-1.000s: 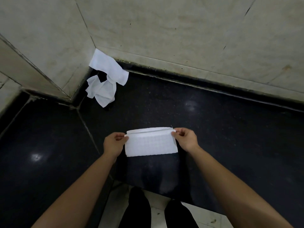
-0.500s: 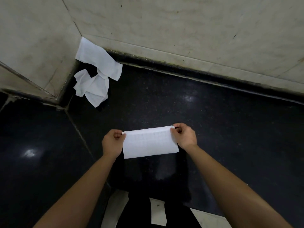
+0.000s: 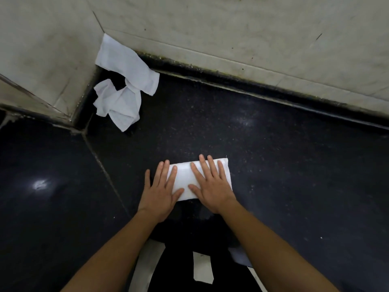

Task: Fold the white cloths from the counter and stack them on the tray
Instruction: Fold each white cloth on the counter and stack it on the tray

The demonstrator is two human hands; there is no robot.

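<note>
A folded white cloth (image 3: 185, 180) lies flat on the black counter (image 3: 273, 165), near its front edge. My left hand (image 3: 161, 191) rests palm down with spread fingers on the cloth's left end. My right hand (image 3: 210, 186) presses flat on its right half, fingers apart. Neither hand grips the cloth. Two crumpled white cloths (image 3: 124, 83) lie in the back left corner, one leaning up against the wall. No tray is in view.
Pale tiled walls (image 3: 231, 28) close the counter at the back and left. A seam (image 3: 103, 165) runs across the counter left of my hands. Beyond the counter's front edge I see my dark trousers (image 3: 179, 270) over a light floor.
The cloth, held up by its top corners before, now lies on the counter. Both hands have let go of it and press flat on it.
</note>
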